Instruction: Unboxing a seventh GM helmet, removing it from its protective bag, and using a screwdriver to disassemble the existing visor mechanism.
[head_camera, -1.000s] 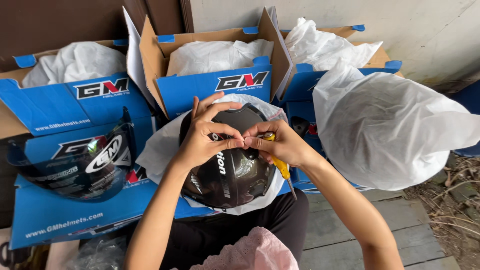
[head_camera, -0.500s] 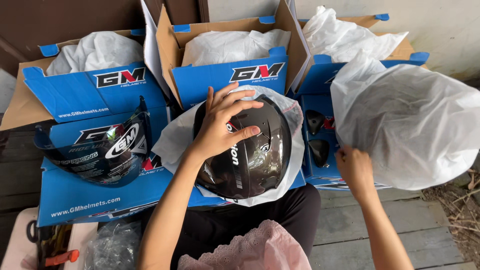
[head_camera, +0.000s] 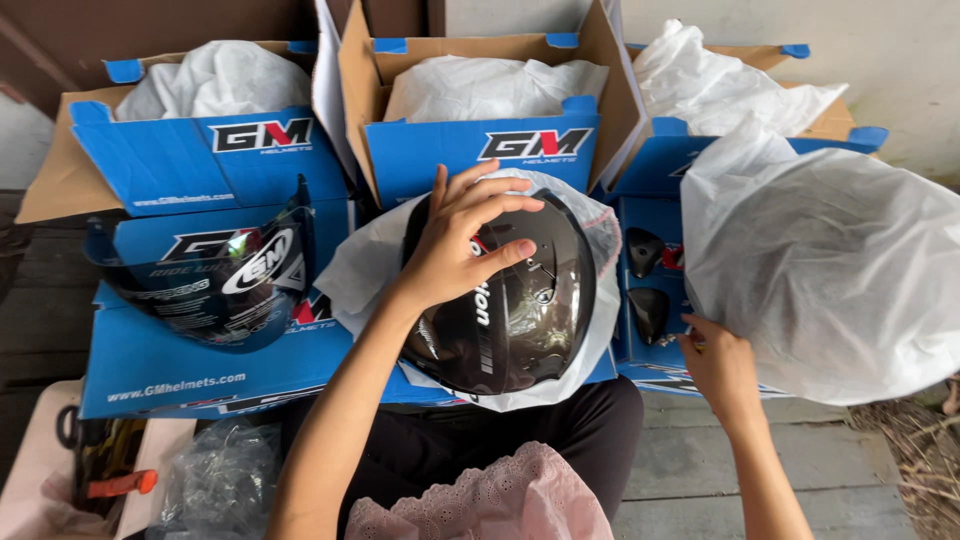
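Helmet (head_camera: 510, 310), glossy black: our left hand (head_camera: 462, 245) spreads flat on top, steadying it; right hand (head_camera: 718, 362), loosely curled, reaches two dark caps (head_camera: 645, 282) beside.

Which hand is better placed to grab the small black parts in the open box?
Right. The right hand sits beside the small black parts, while the left hand is pressed on the glossy black helmet.

The helmet (head_camera: 505, 300) fills the lap, hemmed by open boxes (head_camera: 480, 150) behind and a visor (head_camera: 215, 275) to its left. On the right a big white bag (head_camera: 830, 270) overhangs the box holding two small dark parts (head_camera: 645, 280), leaving only a narrow gap there, where the right hand (head_camera: 720, 365) sits. The floor boards (head_camera: 700, 460) lower right lie open.
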